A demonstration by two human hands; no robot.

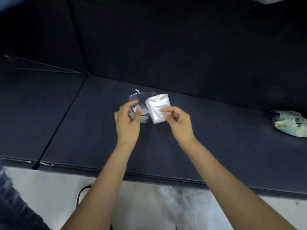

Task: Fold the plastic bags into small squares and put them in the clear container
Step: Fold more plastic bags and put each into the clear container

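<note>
Seen from the head camera, a folded plastic bag, a small whitish square, is pinched at its lower right edge between thumb and fingers of the right hand and is held just above and to the right of the clear container. The container is set on the dark sofa seat, and folded plastic is seen inside it. The left hand is placed at the container's near left side, its fingers loosely curled around the wall; whether the wall is actually gripped cannot be told through the blur. A crumpled green and white printed bag is seen far right on the seat; dark writing is printed on it but cannot be read. Clear loose plastic is spread on the pale floor below.
</note>
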